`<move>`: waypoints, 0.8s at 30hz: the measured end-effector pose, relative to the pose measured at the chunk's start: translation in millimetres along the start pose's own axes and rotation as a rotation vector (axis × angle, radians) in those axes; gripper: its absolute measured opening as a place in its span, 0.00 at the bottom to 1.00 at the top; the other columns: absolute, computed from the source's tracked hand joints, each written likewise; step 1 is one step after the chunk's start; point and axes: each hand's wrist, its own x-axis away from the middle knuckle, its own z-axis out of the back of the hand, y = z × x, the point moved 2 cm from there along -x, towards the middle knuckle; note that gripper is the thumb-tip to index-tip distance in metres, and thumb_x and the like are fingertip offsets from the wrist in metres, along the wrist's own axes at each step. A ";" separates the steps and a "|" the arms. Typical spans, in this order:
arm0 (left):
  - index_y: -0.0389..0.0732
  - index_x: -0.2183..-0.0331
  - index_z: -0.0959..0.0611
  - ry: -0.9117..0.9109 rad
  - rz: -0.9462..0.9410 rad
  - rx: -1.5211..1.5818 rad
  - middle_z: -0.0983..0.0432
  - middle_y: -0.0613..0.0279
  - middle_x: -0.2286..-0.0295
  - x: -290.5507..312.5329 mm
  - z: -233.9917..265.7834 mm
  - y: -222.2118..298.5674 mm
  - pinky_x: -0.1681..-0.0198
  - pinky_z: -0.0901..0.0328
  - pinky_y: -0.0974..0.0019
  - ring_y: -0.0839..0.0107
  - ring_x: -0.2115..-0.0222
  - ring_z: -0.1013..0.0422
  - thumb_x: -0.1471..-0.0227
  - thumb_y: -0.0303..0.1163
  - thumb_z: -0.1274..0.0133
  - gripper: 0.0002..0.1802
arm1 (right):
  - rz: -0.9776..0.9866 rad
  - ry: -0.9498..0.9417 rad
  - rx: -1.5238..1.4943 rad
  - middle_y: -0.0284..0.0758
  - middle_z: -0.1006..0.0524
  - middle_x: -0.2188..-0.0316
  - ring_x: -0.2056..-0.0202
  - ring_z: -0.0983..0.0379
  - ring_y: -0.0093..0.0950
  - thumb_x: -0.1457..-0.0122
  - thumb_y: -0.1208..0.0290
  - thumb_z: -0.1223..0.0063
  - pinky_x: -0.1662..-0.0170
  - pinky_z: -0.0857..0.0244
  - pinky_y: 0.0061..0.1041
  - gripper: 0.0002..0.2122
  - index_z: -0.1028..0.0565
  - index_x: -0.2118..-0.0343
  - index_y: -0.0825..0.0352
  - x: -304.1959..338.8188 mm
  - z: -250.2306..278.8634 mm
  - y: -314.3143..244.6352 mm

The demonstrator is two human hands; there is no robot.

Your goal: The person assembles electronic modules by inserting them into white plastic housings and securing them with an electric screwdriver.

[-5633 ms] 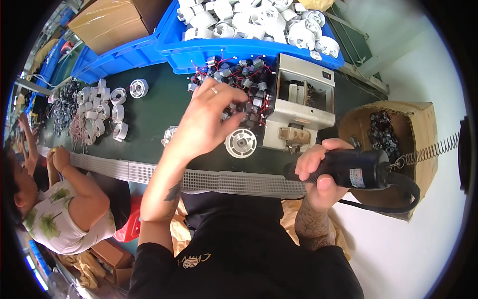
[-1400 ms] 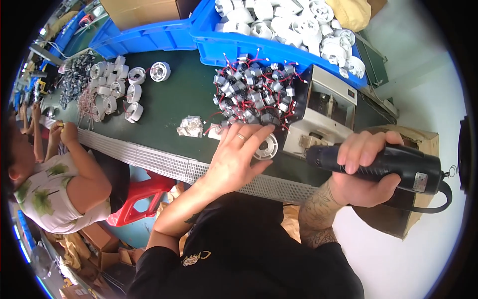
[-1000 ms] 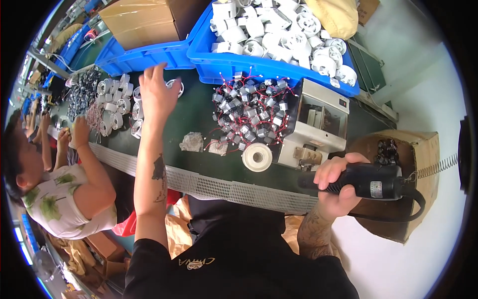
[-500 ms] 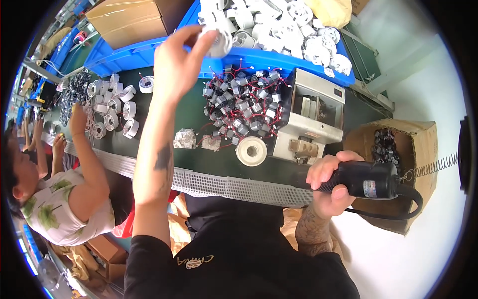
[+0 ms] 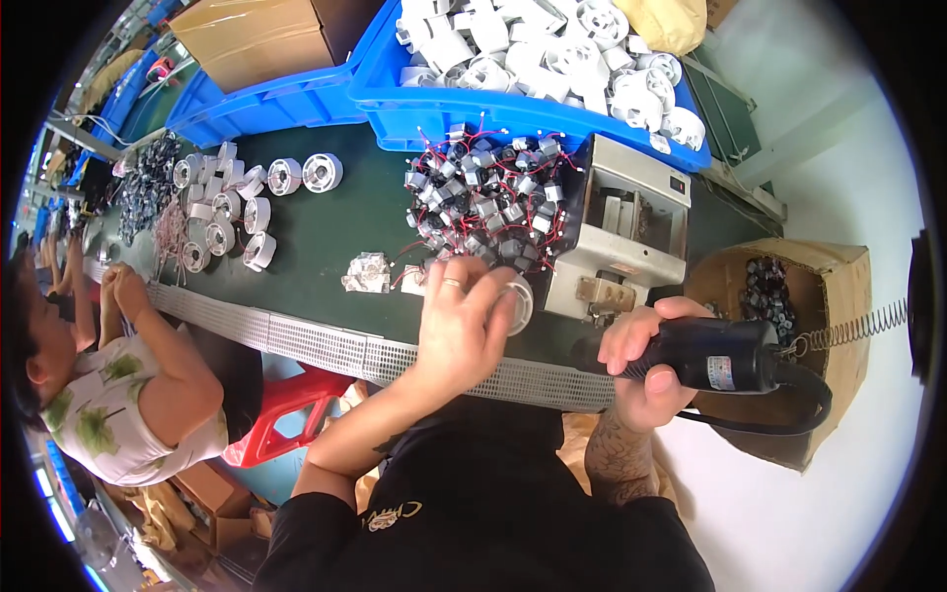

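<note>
My left hand (image 5: 466, 318) is curled over a white round plastic housing (image 5: 522, 304) at the front of the bench. The fingers are slightly blurred and hide most of it. My right hand (image 5: 646, 360) is wrapped around a black electric screwdriver (image 5: 725, 355), which hangs from a coiled spring (image 5: 863, 328) at the right. Its tip end points left, beside the front of a grey metal machine (image 5: 621, 237). Beyond my left hand lies a heap of small motors with red wires (image 5: 483, 192). Two crumpled clear packets lie left of the hand, the larger packet (image 5: 367, 273) farther out.
A blue bin (image 5: 395, 104) full of white housings stands at the back. More housings (image 5: 225, 205) stand at the left, near a co-worker (image 5: 138, 385). A cardboard box (image 5: 838, 296) with dark parts is at the right. Perforated grey trim (image 5: 326, 338) edges the bench.
My left hand has come down from the blue bin, where it held a white housing, to the bench front. My right hand keeps its grip. The co-worker's hands have come together.
</note>
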 end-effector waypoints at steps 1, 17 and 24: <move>0.38 0.61 0.22 -0.007 0.026 0.027 0.32 0.51 0.65 2.7 -3.1 2.0 0.61 0.40 0.53 0.52 0.65 0.37 0.52 0.26 0.46 0.13 | -0.002 0.006 0.004 0.33 0.32 0.79 0.81 0.35 0.23 0.48 0.57 0.38 0.79 0.38 0.23 0.30 0.39 0.51 0.71 1.0 0.0 0.3; 0.35 0.72 0.19 0.234 0.322 -0.033 0.24 0.51 0.73 -82.4 29.1 -77.3 0.64 0.34 0.57 0.55 0.70 0.28 0.53 0.34 0.42 0.11 | -0.031 0.064 -0.130 0.35 0.30 0.77 0.79 0.32 0.25 0.53 0.66 0.33 0.75 0.33 0.26 0.29 0.37 0.52 0.72 12.0 3.0 -6.4; 0.33 0.67 0.16 0.137 0.552 0.047 0.20 0.48 0.72 -118.9 31.8 -111.2 0.61 0.31 0.61 0.57 0.68 0.22 0.53 0.45 0.42 0.21 | -0.036 0.027 0.013 0.33 0.32 0.78 0.82 0.35 0.23 0.50 0.55 0.37 0.78 0.37 0.24 0.31 0.39 0.52 0.71 13.0 -4.8 -9.6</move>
